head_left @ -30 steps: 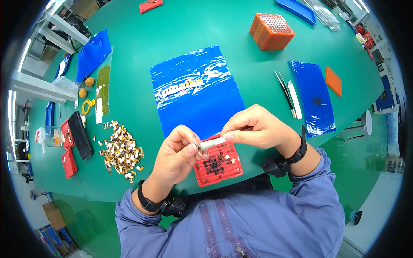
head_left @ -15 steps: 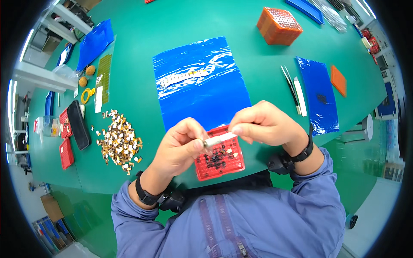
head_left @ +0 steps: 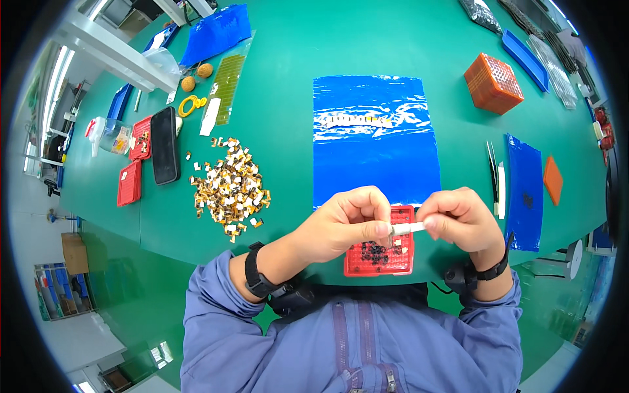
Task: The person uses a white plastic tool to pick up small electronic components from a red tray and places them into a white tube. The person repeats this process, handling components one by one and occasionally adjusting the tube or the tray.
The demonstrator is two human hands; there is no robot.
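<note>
My left hand and my right hand pinch opposite ends of a slim white piece, tube-like or a rolled strip; its exact kind I cannot tell. Both hands hold it above a shallow red tray at the table's near edge. Inside the tray lie many small black parts and a few whitish pieces; the hands hide some of its far side. Beyond it, a shiny blue sheet carries a row of small white-and-yellow pieces.
On the green table, a heap of small white, gold and dark pieces lies left, beside a black phone and red trays. At right are tweezers, a white-handled tool, another blue sheet and stacked orange trays.
The whole view has shifted, so table things appear farther right. My hands still grip the white piece over the red tray; its visible length between them looks shorter.
</note>
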